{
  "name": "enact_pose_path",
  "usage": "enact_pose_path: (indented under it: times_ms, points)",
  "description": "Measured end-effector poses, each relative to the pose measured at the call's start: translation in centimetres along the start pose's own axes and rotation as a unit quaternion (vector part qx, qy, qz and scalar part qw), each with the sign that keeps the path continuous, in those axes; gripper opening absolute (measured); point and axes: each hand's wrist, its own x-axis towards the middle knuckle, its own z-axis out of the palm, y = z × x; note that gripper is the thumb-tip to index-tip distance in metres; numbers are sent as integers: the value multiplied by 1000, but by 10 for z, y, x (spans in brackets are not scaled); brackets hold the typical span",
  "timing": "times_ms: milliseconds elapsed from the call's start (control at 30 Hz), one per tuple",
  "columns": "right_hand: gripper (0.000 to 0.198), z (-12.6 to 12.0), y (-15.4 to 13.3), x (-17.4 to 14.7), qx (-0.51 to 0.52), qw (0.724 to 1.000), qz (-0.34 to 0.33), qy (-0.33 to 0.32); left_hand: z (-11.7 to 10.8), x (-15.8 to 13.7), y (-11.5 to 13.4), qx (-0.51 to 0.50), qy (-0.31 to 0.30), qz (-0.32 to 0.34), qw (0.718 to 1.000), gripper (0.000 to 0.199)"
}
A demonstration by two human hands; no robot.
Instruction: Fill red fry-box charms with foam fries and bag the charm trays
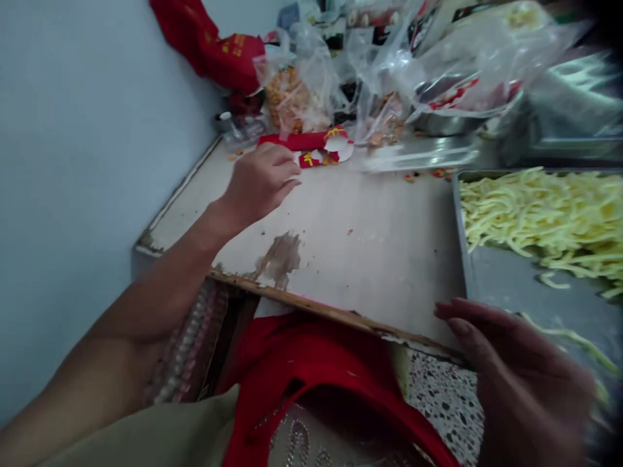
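My left hand [263, 178] reaches over the back left of a worn white tabletop [379, 227]. Its fingers are curled close together; whatever they hold, if anything, is hidden. Just beyond the fingertips lie a long red packet [311, 141] and a smaller red carton [311, 159] with yellow lettering, whose white end comes up against the fingers. My right hand [530, 383] is at the lower right, fingers stretched out and nothing in them. Beneath and beside it is a metal tray [496, 269] bearing a heap of pale yellow strips [549, 214].
Clear plastic bags [287, 97] of orange bits crowd the back. A metal bowl [448, 123] and a clear plastic lid [418, 155] stand behind the tabletop. Red cloth [209, 48] hangs by the wall at left. Below the chipped front edge is a red apron [311, 350].
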Motion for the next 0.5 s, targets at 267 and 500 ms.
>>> enact_pose_path:
  times_ms: [267,500]
  points:
    - [26,96,-13,-50,9,868,-114,-482,24,-291,11,-98,243,-520,813,37]
    - [50,199,76,-80,-275,805,-135,-508,150,-358,24,-400,9,-459,794,42]
